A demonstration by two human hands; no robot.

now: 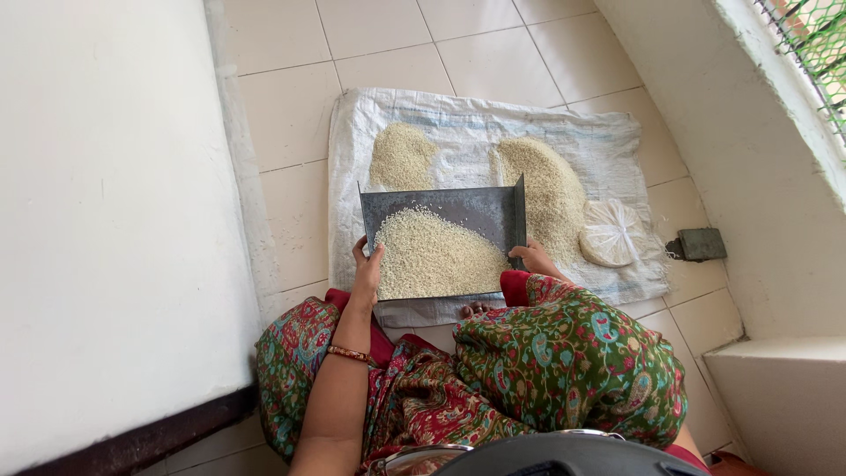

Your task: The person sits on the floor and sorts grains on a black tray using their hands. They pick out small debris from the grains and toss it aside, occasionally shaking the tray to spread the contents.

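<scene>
Left hand (pixel 367 269) and right hand (pixel 531 258) each grip a side of the metal winnowing tray (pixel 458 210). Held level, it keeps the grain (pixel 432 257) heaped above the woven sack (pixel 608 145).

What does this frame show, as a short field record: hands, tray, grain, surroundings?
left hand: grips the left edge of the metal tray
right hand: grips the tray's right edge
tray contents: a heap of pale grain
under the tray: a white woven sack spread flat on the tiled floor
on the sack: left grain pile, right grain pile, tied clear bag
posture: seated on the floor, knees raised, patterned clothing
beside the sack: small dark block by the wall
</scene>
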